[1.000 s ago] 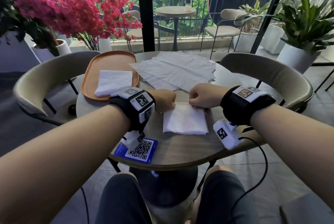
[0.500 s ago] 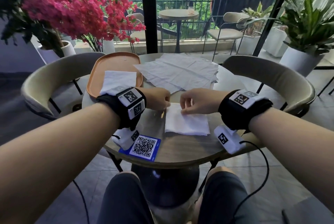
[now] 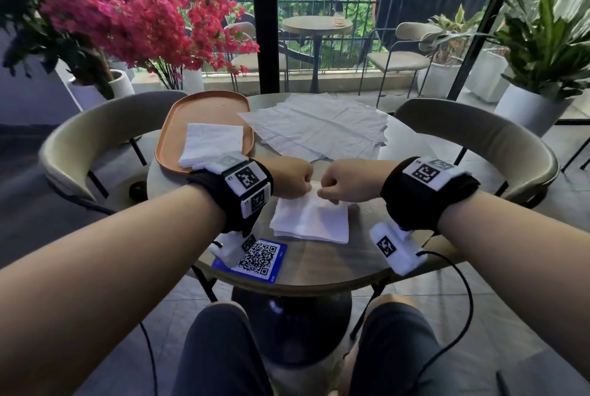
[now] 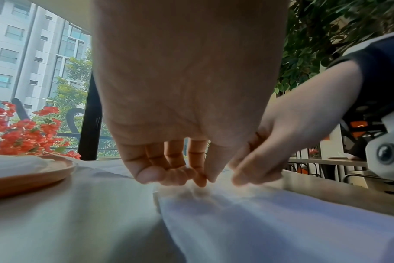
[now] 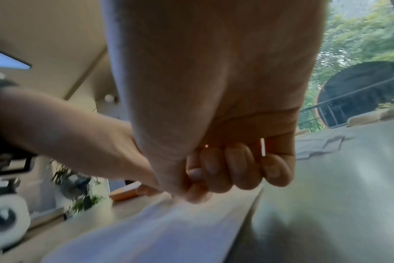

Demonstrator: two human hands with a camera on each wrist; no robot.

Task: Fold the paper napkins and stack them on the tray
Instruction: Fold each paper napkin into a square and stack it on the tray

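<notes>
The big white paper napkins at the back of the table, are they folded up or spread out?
Spread out. The big white paper napkins lie flat and open in a loose overlapping pile on the round wooden table, showing only crease lines.

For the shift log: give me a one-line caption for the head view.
Both hands, left hand and right hand, pinch the folded napkin's far edge beside the tray.

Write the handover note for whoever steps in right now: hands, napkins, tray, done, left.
Left hand: fingers curled, pinching the far edge of the folded napkin on the round table.
Right hand: pinching the same edge, right beside the left.
Orange tray: far left on the table, holding a stack of folded napkins.
Unfolded napkins: piled flat at the table's far side.
Done: some napkins on the tray.
Left: finish this napkin, stack it, fold the pile.
</notes>
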